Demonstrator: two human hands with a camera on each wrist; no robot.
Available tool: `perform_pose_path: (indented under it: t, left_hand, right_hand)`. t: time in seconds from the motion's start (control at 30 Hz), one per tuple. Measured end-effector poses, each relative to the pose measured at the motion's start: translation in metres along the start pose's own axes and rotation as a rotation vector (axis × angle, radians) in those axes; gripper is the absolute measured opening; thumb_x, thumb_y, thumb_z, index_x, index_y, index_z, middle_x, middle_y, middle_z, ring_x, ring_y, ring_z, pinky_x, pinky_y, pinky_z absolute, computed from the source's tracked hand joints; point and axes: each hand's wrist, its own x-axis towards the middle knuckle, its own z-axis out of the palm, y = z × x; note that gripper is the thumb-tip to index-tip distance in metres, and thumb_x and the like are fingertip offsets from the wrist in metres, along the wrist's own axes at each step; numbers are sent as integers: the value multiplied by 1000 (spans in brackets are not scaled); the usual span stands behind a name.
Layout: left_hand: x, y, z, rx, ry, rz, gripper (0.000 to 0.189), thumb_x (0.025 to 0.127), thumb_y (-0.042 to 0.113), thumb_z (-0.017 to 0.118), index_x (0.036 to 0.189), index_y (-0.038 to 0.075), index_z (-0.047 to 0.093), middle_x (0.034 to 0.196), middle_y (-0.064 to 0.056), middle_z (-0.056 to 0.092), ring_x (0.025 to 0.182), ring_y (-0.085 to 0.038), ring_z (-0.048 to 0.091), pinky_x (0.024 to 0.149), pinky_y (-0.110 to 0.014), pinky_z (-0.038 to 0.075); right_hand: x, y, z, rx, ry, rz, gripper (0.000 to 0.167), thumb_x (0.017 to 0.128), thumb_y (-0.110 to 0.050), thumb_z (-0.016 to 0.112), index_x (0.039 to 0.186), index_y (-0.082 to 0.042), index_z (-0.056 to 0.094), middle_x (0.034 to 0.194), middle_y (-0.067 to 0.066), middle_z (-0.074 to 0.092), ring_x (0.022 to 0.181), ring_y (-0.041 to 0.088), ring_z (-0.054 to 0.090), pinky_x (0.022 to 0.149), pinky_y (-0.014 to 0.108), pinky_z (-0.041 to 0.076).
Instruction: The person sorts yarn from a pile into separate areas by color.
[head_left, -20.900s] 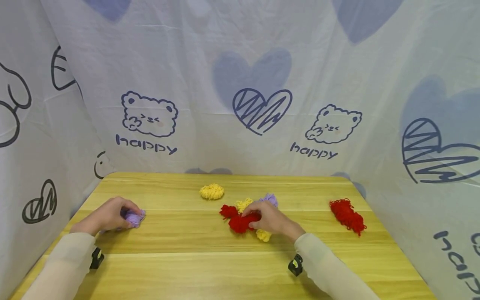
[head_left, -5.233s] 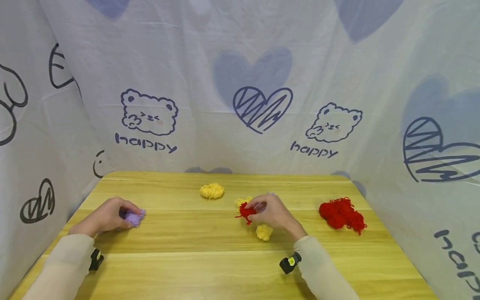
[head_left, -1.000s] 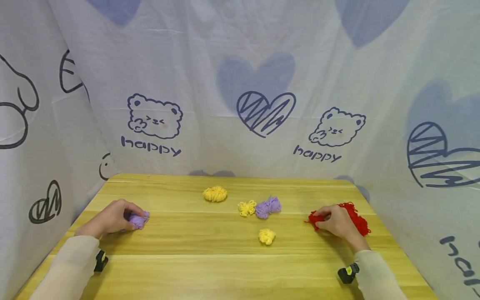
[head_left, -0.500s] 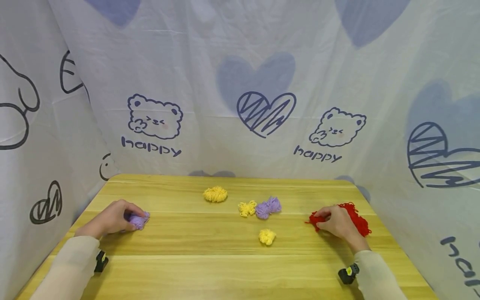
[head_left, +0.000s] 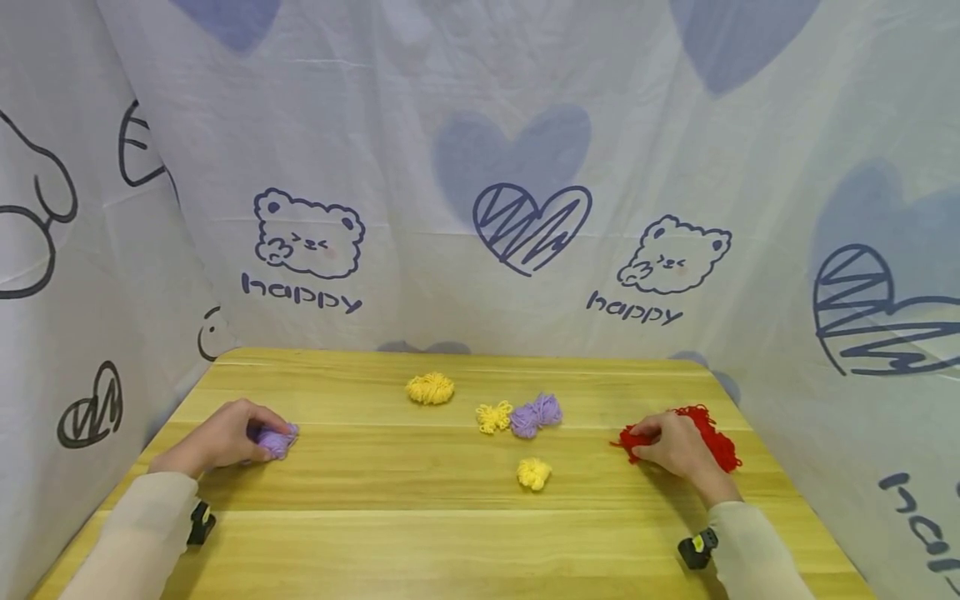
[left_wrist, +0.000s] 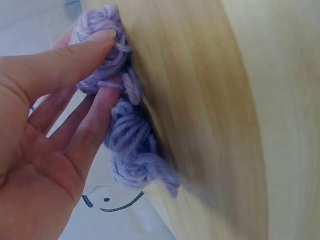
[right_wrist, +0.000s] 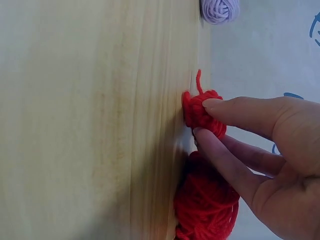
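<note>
At the table's left side my left hand (head_left: 225,435) pinches a purple yarn bundle (head_left: 277,440) between thumb and fingers. The left wrist view shows more purple yarn (left_wrist: 131,132) lying just below that grip, on the wood. Over on the right, my right hand (head_left: 673,443) has a small red yarn ball (right_wrist: 202,112) between thumb and fingertips, with a loose strand sticking out. Close beside it lies a larger red yarn bundle (head_left: 716,440), partly hidden by the hand in the head view.
Mid-table, a yellow yarn piece (head_left: 493,417) lies against a purple yarn bundle (head_left: 536,415). Nearer me is a yellow ball (head_left: 534,473); farther back, a yellow bundle (head_left: 431,389). The wooden table (head_left: 375,533) meets a printed white cloth (head_left: 420,275) behind and at both sides.
Since the oldest frame, the red yarn from the middle cluster has moved right, beside the other red bundle. My right hand carried the small red ball there. My left hand stayed put.
</note>
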Motion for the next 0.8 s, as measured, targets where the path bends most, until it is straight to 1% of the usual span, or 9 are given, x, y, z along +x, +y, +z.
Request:
perform_pose_path:
  t: [0.2,0.3,0.53,0.7,0.77,0.8]
  left_hand:
    - [0,0,0,4,-3,9,35,73,-3,88,106,7,81,115,-23,74,102,-35,68,90,-57,58]
    - [0,-1,0,2,1,20,35,73,-2,88,106,8,81,116,-22,75,102,-34,69,89,-55,58]
    - [-2,0,0,19,15,65,35,73,-1,89,105,9,81,116,-23,74,105,-40,68,90,-58,57]
    - [-4,9,-4,71,45,76,35,72,3,90,104,11,80,123,-25,71,116,-53,62,98,-67,50]
    - [-4,16,-7,82,51,73,36,72,3,90,106,10,80,127,-25,69,122,-57,57,100,-70,47]
    - [-4,20,-9,81,54,70,37,73,2,89,108,10,79,129,-25,69,124,-57,56,100,-69,48]
  right_hand:
    - [0,1,1,-22,5,-11,21,81,-5,84,101,-1,80,101,17,78,91,29,71,85,49,61]
    - [0,2,1,-25,5,-4,21,81,-5,85,101,-1,80,101,17,78,93,30,71,86,49,60]
    - [1,2,1,-27,0,3,22,81,-3,84,102,0,80,101,17,78,92,29,71,86,49,60]
    - [0,0,2,-24,0,3,21,81,-3,84,101,1,79,102,18,78,92,30,71,85,49,60]
    - [-1,-1,2,-21,3,4,21,81,-3,84,101,1,79,102,18,78,92,31,71,85,49,60]
    - [-1,-1,2,-18,5,6,21,81,-2,84,101,0,79,103,18,77,93,31,71,85,50,60]
